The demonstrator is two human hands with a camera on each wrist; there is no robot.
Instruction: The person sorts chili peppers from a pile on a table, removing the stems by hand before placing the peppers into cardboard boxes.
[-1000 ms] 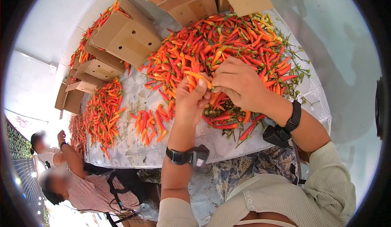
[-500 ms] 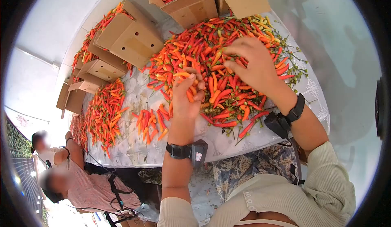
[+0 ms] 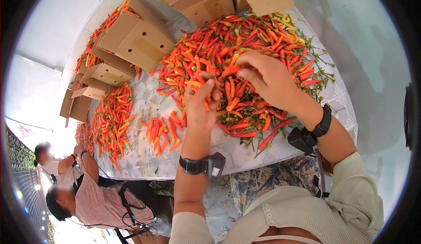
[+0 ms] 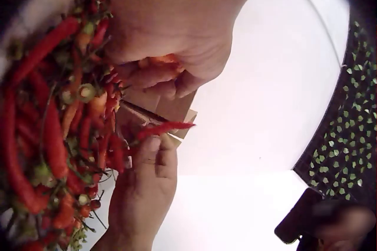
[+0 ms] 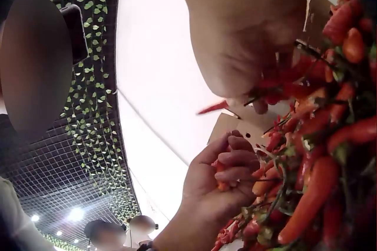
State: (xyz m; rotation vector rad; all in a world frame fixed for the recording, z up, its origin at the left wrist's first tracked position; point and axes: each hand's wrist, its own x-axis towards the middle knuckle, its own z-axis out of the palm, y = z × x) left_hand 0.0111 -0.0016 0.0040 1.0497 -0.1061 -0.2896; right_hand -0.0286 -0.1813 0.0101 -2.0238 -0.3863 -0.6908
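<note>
Left hand [image 3: 201,106]: raised over the near edge of the big pile, fingers curled tight round a small bunch of orange chilies [image 3: 193,84]; their tips stick out past the thumb.
Right hand [image 3: 268,81]: just beside the left hand, thumb and forefinger pinching a single red chili [image 3: 230,70] at one end; the other fingers are loosely bent.
Red chili: in the air between the two hands, above the pile, touched only by the right fingertips. In the right wrist view it juts sideways from the fingers.
Pile of chilies [image 3: 263,33]: red, orange and a few yellow, many with green stems, spread wide over the table under both hands.
Table [image 3: 144,163]: covered with a pale patterned cloth.
Small heaps [image 3: 160,132]: orange and red chilies lying apart to the left of the big pile.
Cardboard boxes [image 3: 136,38]: along the far edge; the open ones hold chilies.
Other people [image 3: 96,204]: two, at the table's left end.
</note>
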